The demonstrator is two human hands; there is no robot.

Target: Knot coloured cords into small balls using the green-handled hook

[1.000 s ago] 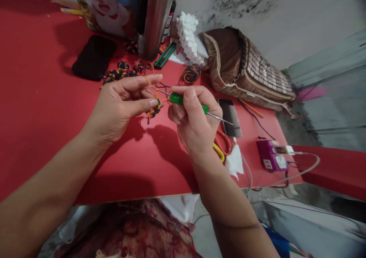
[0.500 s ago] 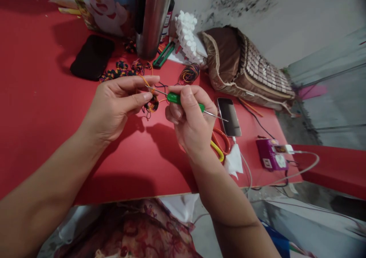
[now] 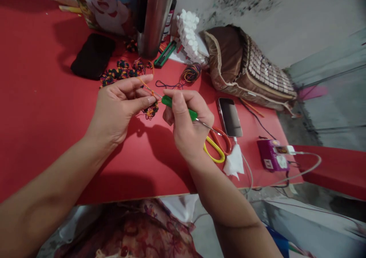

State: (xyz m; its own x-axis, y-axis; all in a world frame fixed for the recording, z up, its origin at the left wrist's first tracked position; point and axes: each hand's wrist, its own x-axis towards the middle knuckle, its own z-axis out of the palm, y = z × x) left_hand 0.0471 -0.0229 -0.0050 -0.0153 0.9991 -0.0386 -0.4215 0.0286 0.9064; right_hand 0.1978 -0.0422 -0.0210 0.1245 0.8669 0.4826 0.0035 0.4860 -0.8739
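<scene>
Between thumb and fingers, my left hand [image 3: 117,109] pinches a small multicoloured crochet piece [image 3: 151,110], dark with orange and pink yarn. Orange yarn [image 3: 146,84] runs over the raised index finger. My right hand [image 3: 188,117] grips a crochet hook [image 3: 167,101] by its green handle. The thin metal tip reaches the yarn at the left fingertips, and a second metal end sticks out behind my right hand. Several finished crochet pieces [image 3: 120,72] lie beyond my left hand. A small yarn bundle [image 3: 191,72] rests behind my right hand, its strand trailing left.
On the red table [image 3: 51,136] stand a steel flask [image 3: 156,21] and a cartoon-printed box [image 3: 110,10]. Around them lie a black pouch-like object [image 3: 93,56], a green cutter [image 3: 165,54], scissors [image 3: 217,149], a phone [image 3: 229,117], a purple power adapter [image 3: 271,155] and a brown cushion-like bag [image 3: 248,61].
My right hand has shifted slightly left and its hook now tilts more steeply. The crochet piece has turned in my left fingers, and more of the scissors' yellow handle shows.
</scene>
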